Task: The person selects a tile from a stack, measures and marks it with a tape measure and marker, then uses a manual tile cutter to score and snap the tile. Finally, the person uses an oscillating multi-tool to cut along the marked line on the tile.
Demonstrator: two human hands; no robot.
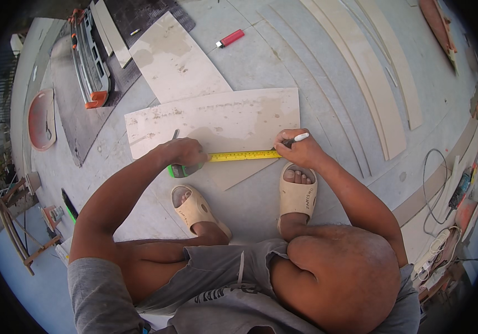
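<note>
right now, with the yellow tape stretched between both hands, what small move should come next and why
Probably a short mark with the marker beside the right end of the yellow tape. The tape runs along the near edge of the pale slab, the left hand grips its green case, and the right hand holds the marker with its dark end angled toward the tape.

Mid-frame, the pale slab (211, 114) looks smooth and matt between dull blotches, the yellow tape blade (244, 156) smooth and the white-capped marker (301, 137) plastic, while the upper-left cutter (90, 61) has shiny metal rails, the upper-centre lighter (232, 38) is red plastic, and the lower-centre shorts (214, 264) are matt cloth.
</note>
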